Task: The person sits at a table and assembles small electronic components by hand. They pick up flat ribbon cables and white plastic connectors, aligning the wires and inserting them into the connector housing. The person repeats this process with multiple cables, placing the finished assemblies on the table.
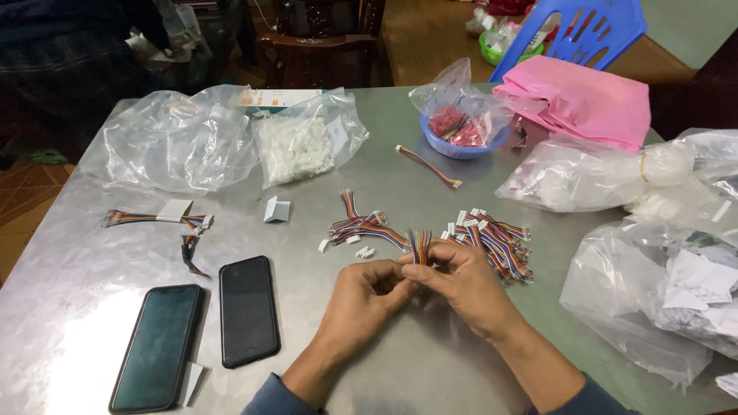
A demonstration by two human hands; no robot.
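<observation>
Your fingers (421,270) are pinched together on a short rainbow-coloured wire bundle (419,247), with your left hand (361,296) and right hand (461,284) meeting at its lower end, so both are closed on it. The bundle stands up from your grip, its loose ends fanning out just above your knuckles.

Take the two phones (247,310) as your landmark. The bundle is held over the desk (92,253) to the right of them. Farther right again lies a heap of finished wires with white plugs (492,234); between that heap and the phones is a smaller pile of wires (361,227). Beyond the phones sits a bag of white plugs (300,146), and far right of that a blue bowl (461,146) of red parts.

The likely slips, as I judge them: thin wires can splay or bend if you squeeze unevenly, and one strand could slide out of order. The small white plugs (364,252) near your left hand could be nudged away by your wrist.
</observation>
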